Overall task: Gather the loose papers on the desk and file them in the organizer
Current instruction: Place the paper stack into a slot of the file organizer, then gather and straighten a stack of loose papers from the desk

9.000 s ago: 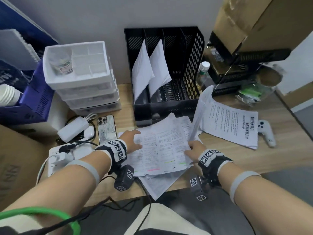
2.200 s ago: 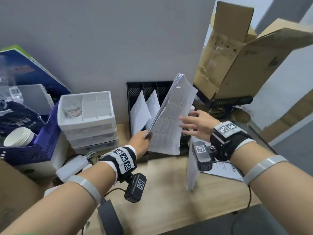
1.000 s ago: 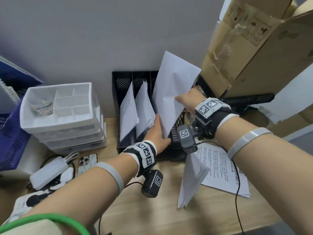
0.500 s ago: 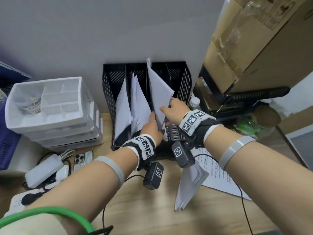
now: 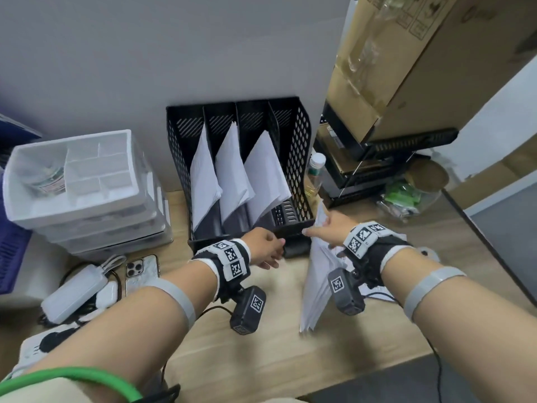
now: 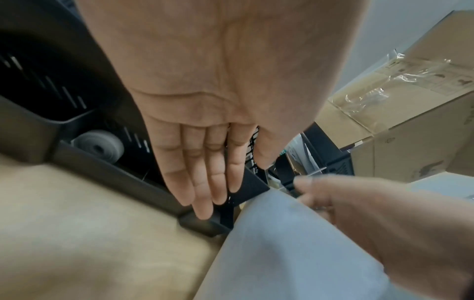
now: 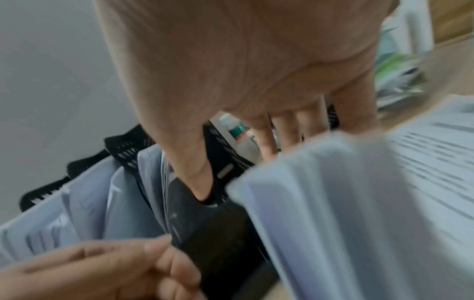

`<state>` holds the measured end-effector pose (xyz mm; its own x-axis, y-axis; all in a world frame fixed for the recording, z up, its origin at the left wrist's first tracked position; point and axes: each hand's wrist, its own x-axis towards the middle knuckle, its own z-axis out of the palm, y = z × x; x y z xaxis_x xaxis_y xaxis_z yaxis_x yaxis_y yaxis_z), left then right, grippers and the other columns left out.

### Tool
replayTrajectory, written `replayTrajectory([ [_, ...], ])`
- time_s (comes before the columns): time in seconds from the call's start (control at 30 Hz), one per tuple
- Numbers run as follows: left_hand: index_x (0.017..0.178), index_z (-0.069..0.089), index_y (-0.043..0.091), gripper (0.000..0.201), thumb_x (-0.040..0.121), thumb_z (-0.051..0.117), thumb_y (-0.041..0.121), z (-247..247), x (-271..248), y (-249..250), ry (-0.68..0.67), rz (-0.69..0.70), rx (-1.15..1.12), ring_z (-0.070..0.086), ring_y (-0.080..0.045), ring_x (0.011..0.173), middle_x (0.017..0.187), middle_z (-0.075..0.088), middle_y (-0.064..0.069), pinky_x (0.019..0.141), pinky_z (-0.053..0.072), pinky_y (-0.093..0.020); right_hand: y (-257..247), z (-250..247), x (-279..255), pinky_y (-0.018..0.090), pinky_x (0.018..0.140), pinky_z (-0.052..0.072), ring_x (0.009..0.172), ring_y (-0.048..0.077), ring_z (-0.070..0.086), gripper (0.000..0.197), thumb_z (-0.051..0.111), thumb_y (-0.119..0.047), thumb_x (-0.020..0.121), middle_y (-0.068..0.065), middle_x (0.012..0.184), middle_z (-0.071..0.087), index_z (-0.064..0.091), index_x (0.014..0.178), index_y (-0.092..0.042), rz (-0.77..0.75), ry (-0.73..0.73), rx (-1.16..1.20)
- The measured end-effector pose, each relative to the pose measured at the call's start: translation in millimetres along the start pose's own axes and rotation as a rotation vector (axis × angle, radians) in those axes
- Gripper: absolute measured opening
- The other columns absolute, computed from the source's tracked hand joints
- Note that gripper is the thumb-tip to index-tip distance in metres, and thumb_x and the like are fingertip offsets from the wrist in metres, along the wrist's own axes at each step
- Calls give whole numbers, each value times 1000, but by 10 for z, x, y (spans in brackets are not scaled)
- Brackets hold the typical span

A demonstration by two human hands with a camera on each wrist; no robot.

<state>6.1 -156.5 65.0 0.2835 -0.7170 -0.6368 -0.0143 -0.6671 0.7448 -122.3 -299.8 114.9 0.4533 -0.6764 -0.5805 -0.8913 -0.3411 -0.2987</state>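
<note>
printed lines on the loose papers (image 7: 423,154) blurred, no text legible anywhere

I see the organizer (image 5: 299,158) as matt black perforated plastic on a pale, smooth wood-grain tabletop (image 5: 261,350). Plain white matt paper sheets (image 5: 232,173) stand inside it. Left of the organizer sits a frosted translucent plastic drawer unit (image 5: 87,199); right, brown cardboard (image 5: 406,68) with glossy tape.

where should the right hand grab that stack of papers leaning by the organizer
Pinch the top edge of the leaning stack of papers, coming from above. It stands on edge beside the organizer, so its top is free, right under the right hand; the lower edge rests on the desk.
</note>
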Motion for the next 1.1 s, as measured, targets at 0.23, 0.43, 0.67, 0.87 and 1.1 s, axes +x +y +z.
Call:
replayTrajectory([
  [0.23, 130, 50, 11, 51, 97, 51, 50, 151, -255, -136, -193, -106, -2, 68, -34, 103, 126, 59, -16, 81, 57, -40, 61, 794, -661, 43, 81, 58, 99, 34, 65, 32, 47, -18, 94, 17, 116, 61, 52, 123, -7, -47, -77, -76],
  [0.43, 127, 56, 15, 34, 96, 58, 29, 152, -412, -331, -177, -100, 49, 70, -32, 87, 110, 67, -12, 77, 61, -47, -243, 1313, -1053, 38, 91, 46, 114, 34, 59, 38, 44, -14, 98, 17, 129, 58, 46, 135, -6, -240, -115, -261],
  [0.67, 120, 60, 11, 38, 93, 43, -9, -83, -594, -810, -16, -71, -33, 71, -35, 94, 108, 69, -13, 69, 64, -46, 83, 1541, -1125, 34, 93, 46, 111, 21, 60, 56, 58, -61, 81, 1, 121, 64, 53, 127, -30, -288, -257, 81],
  [0.87, 113, 67, 16, 28, 87, 60, 9, -422, -773, -1260, 40, -10, -166, 70, -37, 104, 117, 73, -15, 94, 54, -58, 537, 1602, -1018, 36, 99, 46, 118, 22, 55, 73, 69, -56, 77, 7, 132, 54, 46, 134, -16, -24, 23, 419],
  [1.1, 115, 65, 8, 22, 96, 56, 0, -411, -967, -1433, 7, -7, -378, 74, -36, 97, 106, 77, -14, 86, 58, -55, 622, 1697, -1015, 42, 91, 54, 109, 24, 61, 45, 67, -24, 86, -1, 131, 61, 54, 128, -18, 56, -150, 694],
])
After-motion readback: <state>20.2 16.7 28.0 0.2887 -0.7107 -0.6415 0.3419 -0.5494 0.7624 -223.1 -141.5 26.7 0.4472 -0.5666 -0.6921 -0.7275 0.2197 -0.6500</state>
